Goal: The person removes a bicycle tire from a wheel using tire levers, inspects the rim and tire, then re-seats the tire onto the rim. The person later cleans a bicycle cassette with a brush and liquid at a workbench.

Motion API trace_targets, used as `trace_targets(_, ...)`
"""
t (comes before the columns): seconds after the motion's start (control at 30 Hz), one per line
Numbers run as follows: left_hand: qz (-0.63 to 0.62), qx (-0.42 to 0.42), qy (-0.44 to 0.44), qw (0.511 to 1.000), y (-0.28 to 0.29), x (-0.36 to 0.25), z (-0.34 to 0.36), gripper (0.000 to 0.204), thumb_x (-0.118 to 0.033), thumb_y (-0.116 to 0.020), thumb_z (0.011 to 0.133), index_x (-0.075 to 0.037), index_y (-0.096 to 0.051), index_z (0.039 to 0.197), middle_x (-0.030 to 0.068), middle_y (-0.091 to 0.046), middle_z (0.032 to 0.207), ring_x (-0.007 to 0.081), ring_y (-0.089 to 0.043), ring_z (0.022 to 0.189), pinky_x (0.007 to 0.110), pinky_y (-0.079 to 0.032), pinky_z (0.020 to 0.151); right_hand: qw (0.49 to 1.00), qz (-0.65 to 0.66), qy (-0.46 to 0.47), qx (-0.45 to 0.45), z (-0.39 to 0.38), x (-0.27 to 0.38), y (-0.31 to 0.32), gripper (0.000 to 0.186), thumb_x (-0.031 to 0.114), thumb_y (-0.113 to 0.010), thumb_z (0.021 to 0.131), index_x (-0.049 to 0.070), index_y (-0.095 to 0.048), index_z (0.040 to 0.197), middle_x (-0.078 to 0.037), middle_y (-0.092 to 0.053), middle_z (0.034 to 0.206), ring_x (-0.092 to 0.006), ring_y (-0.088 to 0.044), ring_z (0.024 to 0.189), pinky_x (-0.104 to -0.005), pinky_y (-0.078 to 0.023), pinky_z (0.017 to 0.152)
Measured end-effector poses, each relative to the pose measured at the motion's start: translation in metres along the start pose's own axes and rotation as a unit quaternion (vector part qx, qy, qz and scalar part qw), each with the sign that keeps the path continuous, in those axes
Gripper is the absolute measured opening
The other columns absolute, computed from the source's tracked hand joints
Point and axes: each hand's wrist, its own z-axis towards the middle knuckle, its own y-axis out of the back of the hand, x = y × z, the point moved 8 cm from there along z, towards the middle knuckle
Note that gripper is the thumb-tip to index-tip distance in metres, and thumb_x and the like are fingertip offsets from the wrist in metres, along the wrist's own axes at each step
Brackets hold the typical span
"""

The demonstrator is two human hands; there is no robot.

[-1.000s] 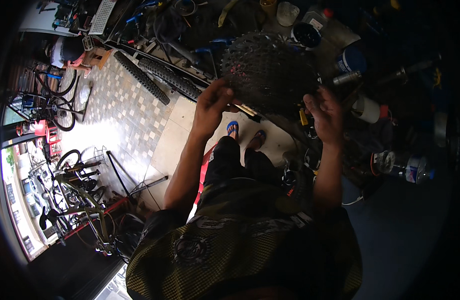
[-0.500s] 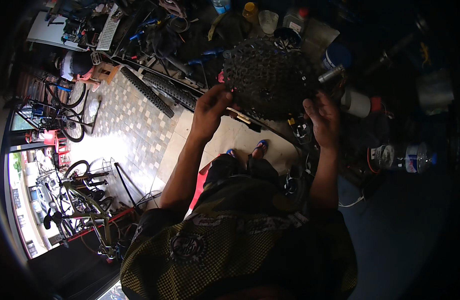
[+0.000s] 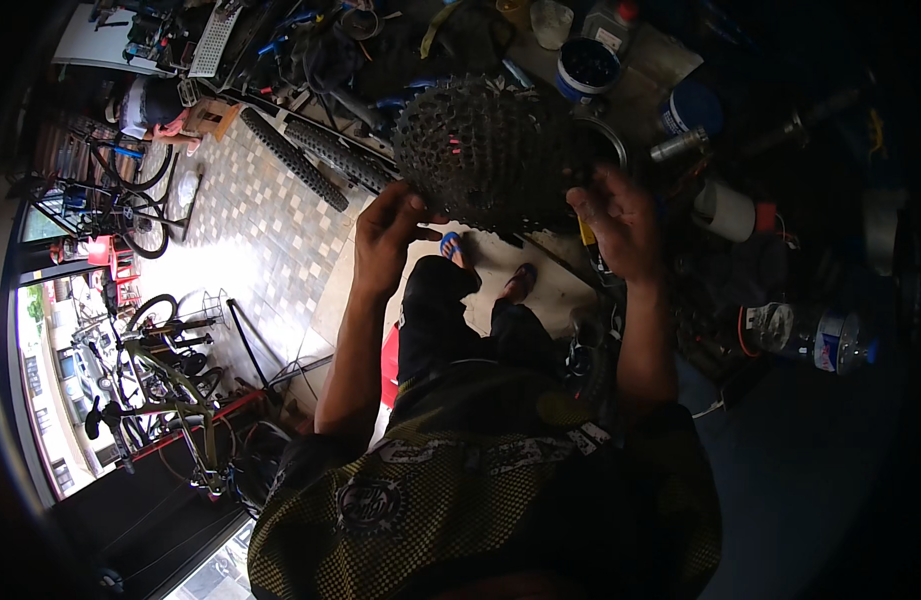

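One left hand (image 3: 384, 243) and one right hand (image 3: 623, 228), clamped on opposite sides of one dark bicycle cassette (image 3: 481, 155); two knobbly tyres (image 3: 296, 160) noted leftward.

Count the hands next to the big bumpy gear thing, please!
2. The left bare hand is at the lower-left edge of the round, black, toothed metal gear stack; the right bare hand is by its lower-right side. Dark areas could hide more.

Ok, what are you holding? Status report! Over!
Left grip on lower left edge of sprocket cassette. Right grip at its right side, contact too dark to tell. Nothing seen blocking; open blue tub beyond.
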Motion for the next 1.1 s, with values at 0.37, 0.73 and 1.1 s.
trace_targets(0.37, -0.004, 0.04, -0.004, 0.999, -0.023, -0.004, 0.018, 0.036, -0.017, -0.063, 0.103, 0.008, -0.06, 0.129, 0.0148, -0.071, 0.109, 0.0249, -0.075, 0.092, 0.036, -0.061, 0.075, 0.997, 0.061, 0.002, -0.051, -0.008, -0.01, 0.022, 0.026, 0.01, -0.07, 0.1, 0.001, -0.064, 0.124, -0.002, -0.07, 0.108, -0.0068, -0.064, 0.098, -0.0247, -0.053, 0.084)
trace_targets(0.73, -0.011, -0.008, -0.002, 1.0, -0.005, 0.006, 0.018, 0.032, -0.018, -0.063, 0.103, 0.006, -0.06, 0.125, 0.0117, -0.07, 0.099, 0.0236, -0.075, 0.089, 0.036, -0.061, 0.075, 1.0, 0.0, -0.016, -0.017, 0.009, -0.015, 0.007, 0.028, 0.012, -0.072, 0.099, 0.0, -0.065, 0.123, -0.004, -0.071, 0.109, -0.0088, -0.064, 0.1, -0.027, -0.051, 0.088)
trace_targets(1.1, -0.038, -0.047, 0.045, 0.997, 0.028, 0.031, 0.0, 0.034, -0.023, -0.064, 0.102, 0.004, -0.061, 0.122, 0.0152, -0.073, 0.093, 0.022, -0.074, 0.081, 0.032, -0.059, 0.071, 0.998, 0.019, -0.06, 0.0, 0.008, -0.04, -0.021, 0.026, 0.01, -0.071, 0.099, 0.001, -0.066, 0.122, -0.003, -0.071, 0.101, -0.0063, -0.062, 0.092, -0.0241, -0.05, 0.078)
